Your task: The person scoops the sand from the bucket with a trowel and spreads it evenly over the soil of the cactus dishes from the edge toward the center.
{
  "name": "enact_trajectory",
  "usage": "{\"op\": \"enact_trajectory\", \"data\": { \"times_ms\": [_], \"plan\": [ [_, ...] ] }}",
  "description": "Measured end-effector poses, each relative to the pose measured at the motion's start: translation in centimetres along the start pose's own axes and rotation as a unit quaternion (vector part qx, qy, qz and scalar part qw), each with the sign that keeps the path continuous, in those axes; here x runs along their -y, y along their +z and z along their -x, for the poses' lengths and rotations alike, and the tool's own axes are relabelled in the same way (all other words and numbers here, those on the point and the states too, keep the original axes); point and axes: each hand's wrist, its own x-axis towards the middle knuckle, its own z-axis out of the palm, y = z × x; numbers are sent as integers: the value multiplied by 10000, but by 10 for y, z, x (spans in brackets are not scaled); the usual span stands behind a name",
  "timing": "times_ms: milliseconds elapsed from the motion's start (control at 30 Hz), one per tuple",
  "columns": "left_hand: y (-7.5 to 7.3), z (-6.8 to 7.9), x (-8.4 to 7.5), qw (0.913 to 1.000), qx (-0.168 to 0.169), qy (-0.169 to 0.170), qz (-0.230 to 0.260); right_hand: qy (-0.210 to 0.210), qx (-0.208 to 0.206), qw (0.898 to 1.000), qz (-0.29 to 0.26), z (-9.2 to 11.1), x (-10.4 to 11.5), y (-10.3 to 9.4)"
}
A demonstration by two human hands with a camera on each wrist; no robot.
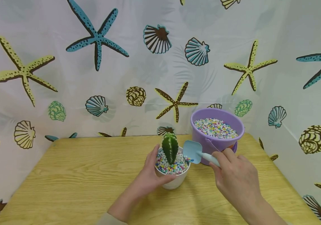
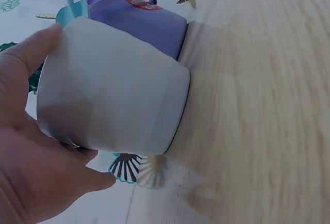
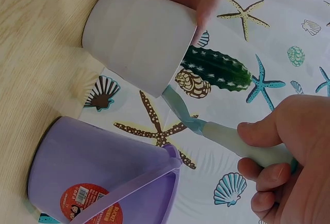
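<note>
A white pot (image 1: 174, 182) stands on the table, filled near its rim with small multicoloured pebbles (image 1: 166, 167). From them rises an upright green cactus (image 1: 170, 148). My left hand (image 1: 152, 175) holds the pot at its left side, thumb across the front and fingers around the back. With my right hand (image 1: 237, 175) I grip the pale handle of a light-blue toy shovel (image 1: 193, 151). The shovel's blade tilts at the pot's right rim, a few pebbles at its lower edge. In the right wrist view, the blade (image 3: 175, 102) meets the rim.
Behind and to the right stands a purple bucket (image 1: 219, 143) holding many multicoloured pebbles (image 1: 215, 128). Its handle (image 3: 129, 190) hangs down the side. The wooden table (image 1: 87, 175) extends to the left. A white curtain (image 1: 138, 68) printed with starfish and shells rises behind it.
</note>
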Motion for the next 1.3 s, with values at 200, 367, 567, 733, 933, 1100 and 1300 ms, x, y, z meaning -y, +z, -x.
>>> {"op": "enact_trajectory", "data": {
  "times_ms": [200,367,567,733,933,1100,1300],
  "plan": [
    [3,0,-3,9991,-324,-79,-260,-38,-38,10000,15,1,1,-1],
    [8,0,-4,9993,-320,-52,-180,-92,-127,9999,-14,1,3,0],
    [6,0,-1,9999,-107,-111,76,-210,-285,9994,-40,1,3,0],
    [8,-2,-1,9994,-302,-149,-46,-328,-381,9987,-13,1,4,3],
    [10,-1,-1,9992,-370,-129,18,-353,-427,9985,46,1,4,3],
    [11,0,-1,9990,-417,-63,122,-326,-535,9980,61,0,1,2],
    [12,2,-5,9988,-486,-81,-53,-167,-648,9978,16,-1,-7,-2]
  ]
}}
